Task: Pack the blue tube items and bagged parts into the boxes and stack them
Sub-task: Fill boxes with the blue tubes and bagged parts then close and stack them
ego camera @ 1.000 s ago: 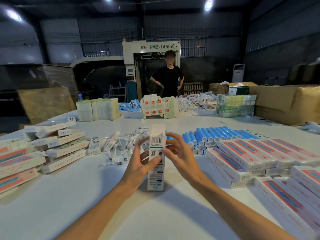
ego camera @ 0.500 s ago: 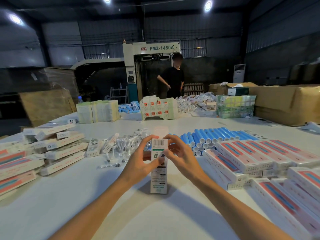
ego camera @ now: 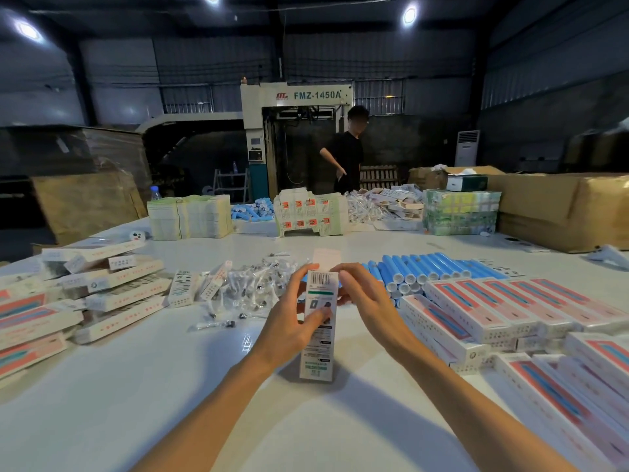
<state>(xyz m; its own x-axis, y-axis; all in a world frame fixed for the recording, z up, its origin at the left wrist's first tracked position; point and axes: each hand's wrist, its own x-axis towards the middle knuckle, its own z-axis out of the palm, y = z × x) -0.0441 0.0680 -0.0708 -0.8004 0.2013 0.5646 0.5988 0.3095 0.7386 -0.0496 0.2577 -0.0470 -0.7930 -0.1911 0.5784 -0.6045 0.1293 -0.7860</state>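
Note:
A narrow white box [ego camera: 319, 349] with a barcode stands on end on the white table [ego camera: 143, 386], its top flap up. My left hand [ego camera: 292, 321] grips its left side, thumb across the front. My right hand [ego camera: 367, 301] holds the box's upper right edge with curled fingers. Behind it lies a row of blue tubes [ego camera: 418, 267] and a heap of small clear bagged parts [ego camera: 252, 287]. Packed boxes with red and blue fronts [ego camera: 503, 304] are stacked at the right.
More white boxes [ego camera: 85, 291] lie piled at the left. At the table's far edge are flat carton stacks [ego camera: 190, 216], more blue tubes [ego camera: 253, 209] and a wrapped bundle [ego camera: 461, 212]. A person [ego camera: 347, 155] stands beyond, by a machine. Brown cartons [ego camera: 561, 206] sit at the right.
Both hands have kept hold of the upright box, which stands slightly nearer in view, and have shifted a little near its top. The person in the background moved to the right and turned.

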